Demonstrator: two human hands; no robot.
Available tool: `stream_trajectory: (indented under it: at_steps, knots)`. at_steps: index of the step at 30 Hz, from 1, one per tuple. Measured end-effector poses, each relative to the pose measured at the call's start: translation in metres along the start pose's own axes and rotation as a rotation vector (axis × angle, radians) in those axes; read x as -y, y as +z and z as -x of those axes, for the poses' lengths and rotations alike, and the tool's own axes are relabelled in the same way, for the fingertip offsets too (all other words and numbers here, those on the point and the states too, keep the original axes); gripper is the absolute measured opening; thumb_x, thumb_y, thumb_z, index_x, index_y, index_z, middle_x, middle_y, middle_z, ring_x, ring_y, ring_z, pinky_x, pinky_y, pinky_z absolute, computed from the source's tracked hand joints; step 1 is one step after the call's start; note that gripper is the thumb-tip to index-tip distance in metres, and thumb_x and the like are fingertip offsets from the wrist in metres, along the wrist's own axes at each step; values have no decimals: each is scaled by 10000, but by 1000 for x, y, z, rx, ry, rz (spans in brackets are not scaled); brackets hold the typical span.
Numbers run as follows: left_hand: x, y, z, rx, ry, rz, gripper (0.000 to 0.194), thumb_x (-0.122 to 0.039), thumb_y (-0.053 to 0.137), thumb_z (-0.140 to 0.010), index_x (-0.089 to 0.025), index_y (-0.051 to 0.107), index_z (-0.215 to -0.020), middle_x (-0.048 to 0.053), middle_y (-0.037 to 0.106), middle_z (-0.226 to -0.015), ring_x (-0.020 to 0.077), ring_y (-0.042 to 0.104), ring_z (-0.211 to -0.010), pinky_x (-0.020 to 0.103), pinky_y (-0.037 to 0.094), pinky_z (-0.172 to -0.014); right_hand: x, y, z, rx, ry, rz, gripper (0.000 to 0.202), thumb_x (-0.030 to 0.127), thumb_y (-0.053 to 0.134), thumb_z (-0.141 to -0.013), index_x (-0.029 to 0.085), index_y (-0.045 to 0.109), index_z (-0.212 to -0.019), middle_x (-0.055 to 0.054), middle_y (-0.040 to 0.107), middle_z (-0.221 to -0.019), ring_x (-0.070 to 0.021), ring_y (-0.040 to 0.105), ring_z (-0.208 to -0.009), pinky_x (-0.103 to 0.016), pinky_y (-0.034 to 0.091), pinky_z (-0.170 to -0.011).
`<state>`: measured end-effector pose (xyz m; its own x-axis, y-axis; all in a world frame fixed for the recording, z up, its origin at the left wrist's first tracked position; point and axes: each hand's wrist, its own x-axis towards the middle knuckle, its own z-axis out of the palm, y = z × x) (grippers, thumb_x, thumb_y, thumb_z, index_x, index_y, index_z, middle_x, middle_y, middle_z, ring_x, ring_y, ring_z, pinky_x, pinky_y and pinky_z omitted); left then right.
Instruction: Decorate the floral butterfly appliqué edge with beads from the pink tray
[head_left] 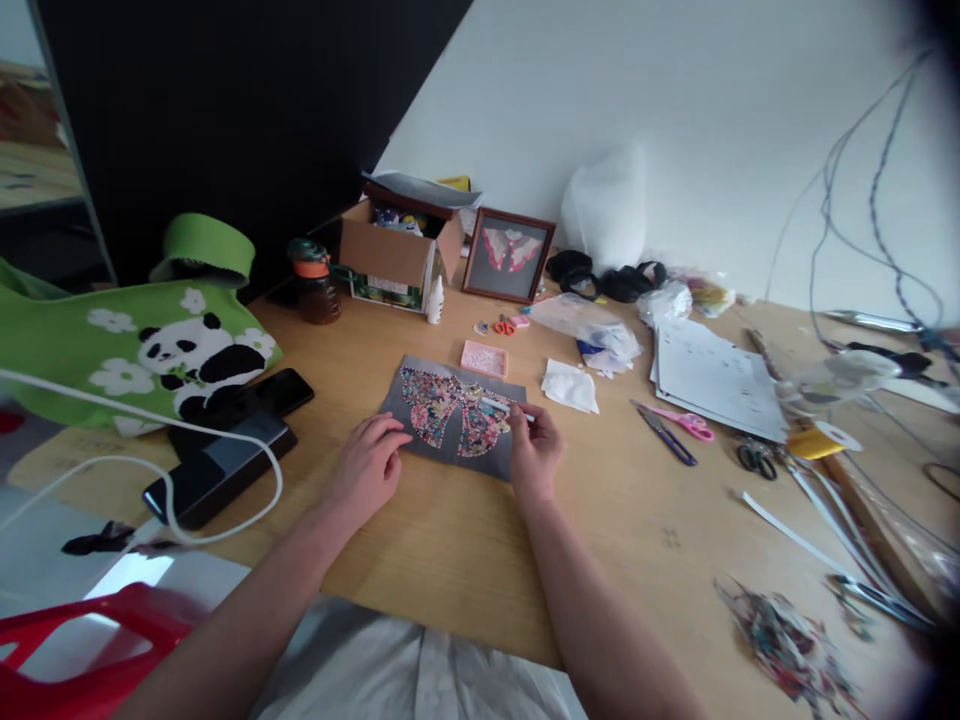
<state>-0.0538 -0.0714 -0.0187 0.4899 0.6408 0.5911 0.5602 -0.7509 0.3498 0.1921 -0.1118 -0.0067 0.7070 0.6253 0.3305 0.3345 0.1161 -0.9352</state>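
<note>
A grey cloth [495, 464] lies on the wooden table, bearing a floral butterfly-shaped appliqué [429, 408] edged with small pale beads. My left hand [373, 455] rests at the cloth's left edge, palm down, its fingers loosely bent and holding nothing. Over the right wing, my right hand [537, 450] pinches a thin white pen-like stick [495, 404], whose tip points left toward the middle of the appliqué. Just behind the cloth sits a small pink tray [484, 358] of tiny pale beads. A folded white tissue [570, 386] lies right of the cloth.
Behind stand a white glue bottle [436, 300], a cardboard box [386, 250], a drink bottle [315, 285] and a framed butterfly [510, 255]. Scissors [667, 433] and paper sheets [716, 380] lie right. Left are a phone [281, 392], a white cable [279, 470] and a green panda bag [112, 350].
</note>
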Motion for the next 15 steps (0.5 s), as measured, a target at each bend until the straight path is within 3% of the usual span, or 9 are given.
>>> stream_trajectory:
  at_steps: [8, 15]
  knots:
    - [5, 2, 0, -25, -40, -95, 330, -66, 503, -812, -191, 694, -1050, 92, 694, -1100, 237, 687, -1012, 416, 599, -929, 3, -10, -10, -98, -3, -62, 366, 499, 696, -768, 150, 708, -875, -12, 661, -675, -150, 567, -608, -263, 423, -585]
    - [12, 8, 2, -35, -105, -173, 306, -96, 526, -806, -188, 705, -1037, 123, 712, -1157, 287, 667, -1105, 488, 564, -989, -3, -50, -23, -348, -74, 11, 395, 506, 639, -794, 139, 731, -905, -17, 646, -641, -159, 558, -578, -276, 416, -563]
